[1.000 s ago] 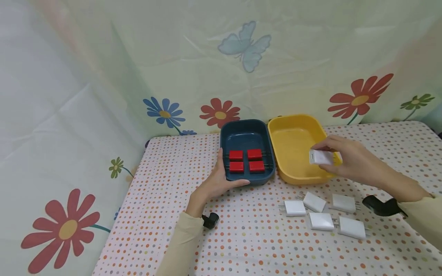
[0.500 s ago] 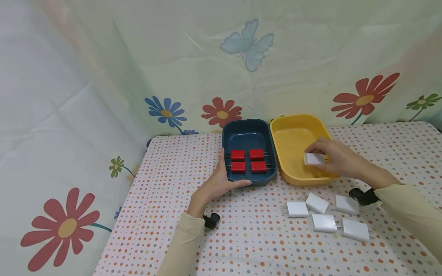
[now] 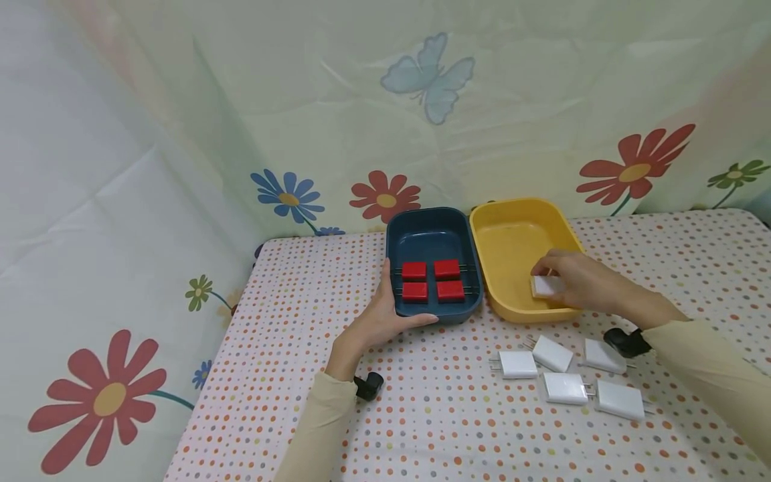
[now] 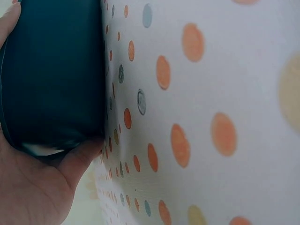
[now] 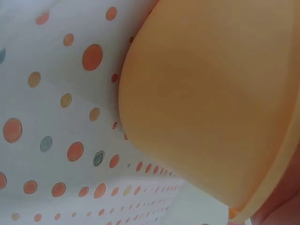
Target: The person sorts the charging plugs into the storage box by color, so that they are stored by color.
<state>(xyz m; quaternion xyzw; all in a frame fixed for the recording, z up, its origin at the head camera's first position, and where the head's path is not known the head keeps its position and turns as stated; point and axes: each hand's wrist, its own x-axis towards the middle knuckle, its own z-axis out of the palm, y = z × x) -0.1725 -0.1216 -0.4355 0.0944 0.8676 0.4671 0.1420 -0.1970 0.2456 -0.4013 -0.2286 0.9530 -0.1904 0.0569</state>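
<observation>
A white USB wall charger (image 3: 547, 287) is pinched in my right hand (image 3: 581, 281), low inside the yellow bin (image 3: 512, 251) near its front right. Its prong end is hidden by the hand. My left hand (image 3: 379, 311) rests against the near left corner of the dark blue bin (image 3: 430, 231), thumb stretched along the front wall and fingers along the left side. Several red chargers (image 3: 414, 271) lie in two rows inside the blue bin. In the left wrist view, the left thumb (image 4: 82, 159) touches the wall of that bin.
Several white chargers (image 3: 564, 388) lie on the dotted tablecloth (image 3: 421, 415) in front of the yellow bin. The two bins stand side by side near the table's back edge. A flower-printed curtain (image 3: 512, 100) hangs behind them.
My right hand has carried the white charger left and down from the yellow bin's right rim into the bin. The left hand has stayed on the blue bin.
</observation>
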